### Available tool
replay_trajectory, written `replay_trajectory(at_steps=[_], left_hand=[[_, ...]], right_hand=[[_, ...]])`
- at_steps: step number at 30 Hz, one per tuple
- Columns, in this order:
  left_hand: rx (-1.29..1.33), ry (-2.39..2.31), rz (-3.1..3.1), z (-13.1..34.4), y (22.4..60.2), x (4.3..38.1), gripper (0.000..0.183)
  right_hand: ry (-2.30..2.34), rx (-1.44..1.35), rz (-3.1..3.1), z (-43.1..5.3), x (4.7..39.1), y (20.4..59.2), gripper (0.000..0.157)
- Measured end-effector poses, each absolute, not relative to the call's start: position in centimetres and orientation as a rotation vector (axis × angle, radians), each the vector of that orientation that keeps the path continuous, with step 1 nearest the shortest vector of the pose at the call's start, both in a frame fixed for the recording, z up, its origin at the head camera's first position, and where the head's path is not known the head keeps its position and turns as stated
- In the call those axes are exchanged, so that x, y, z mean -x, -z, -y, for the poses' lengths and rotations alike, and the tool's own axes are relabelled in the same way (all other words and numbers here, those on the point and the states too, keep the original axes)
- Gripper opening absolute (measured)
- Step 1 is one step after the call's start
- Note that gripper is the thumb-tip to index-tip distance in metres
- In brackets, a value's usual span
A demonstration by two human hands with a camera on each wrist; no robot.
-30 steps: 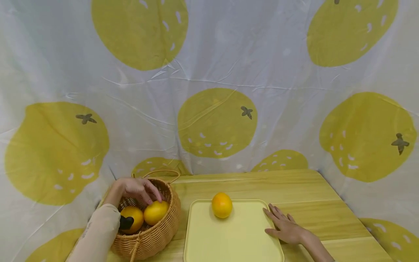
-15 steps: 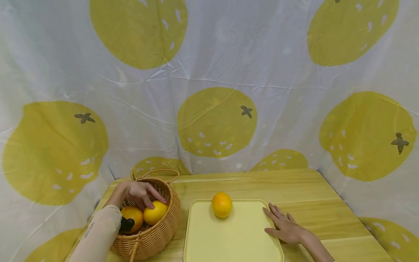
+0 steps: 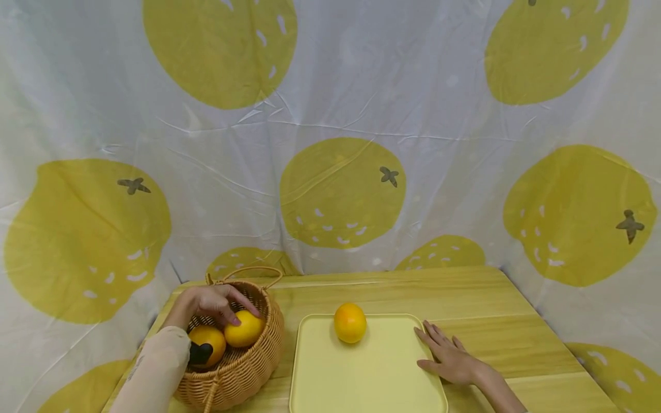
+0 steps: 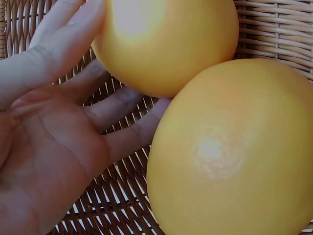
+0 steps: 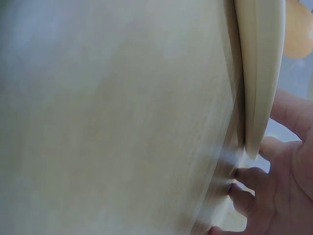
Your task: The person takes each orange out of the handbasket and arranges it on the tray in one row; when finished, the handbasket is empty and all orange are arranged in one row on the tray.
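My left hand (image 3: 214, 301) reaches into a wicker basket (image 3: 258, 367) at the left and grips an orange (image 3: 244, 330) between thumb and fingers. In the left wrist view the thumb lies along one side of that orange (image 4: 166, 44), and the other fingers pass beneath it. A second orange (image 4: 234, 156) sits right against it in the basket. Fingers spread, my right hand (image 3: 449, 358) rests on the right edge of a pale yellow tray (image 3: 361, 378). The right wrist view has the thumb and fingertips at the tray's rim (image 5: 264, 63).
A third orange (image 3: 350, 323) lies on the tray near its far edge. The basket's thin handle (image 3: 258, 268) stands up at the back. Wooden table (image 3: 506, 332) surrounds the tray, and a lemon-print cloth (image 3: 330, 86) hangs behind it.
The left fingers have come down around the right-hand orange in the basket, and that orange has shifted slightly up and left. The right hand and tray have not moved.
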State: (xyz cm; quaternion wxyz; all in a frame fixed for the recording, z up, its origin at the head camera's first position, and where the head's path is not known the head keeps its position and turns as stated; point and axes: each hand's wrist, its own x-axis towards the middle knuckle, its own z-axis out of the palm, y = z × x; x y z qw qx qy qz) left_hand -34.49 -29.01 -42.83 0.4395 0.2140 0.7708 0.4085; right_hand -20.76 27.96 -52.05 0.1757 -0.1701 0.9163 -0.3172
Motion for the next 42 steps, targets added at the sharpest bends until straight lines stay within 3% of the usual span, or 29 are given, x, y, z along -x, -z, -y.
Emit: replay_trajectory(at_steps=[8, 28, 42], left_hand=[[-0.359, -1.045, -1.947, 28.5, 42.7, 34.0, 0.046], [-0.368, -0.985, -1.988, 27.9, 40.7, 33.9, 0.047], [-0.762, -1.090, -2.084, 30.7, 35.8, 31.6, 0.049]], right_hand=[[0.911, 0.479, -2.586, -28.0, 20.8, 52.2, 0.077], [0.878, 0.491, -2.603, -28.0, 20.9, 52.0, 0.076], [0.871, 0.496, -2.605, -28.0, 20.8, 52.0, 0.077]])
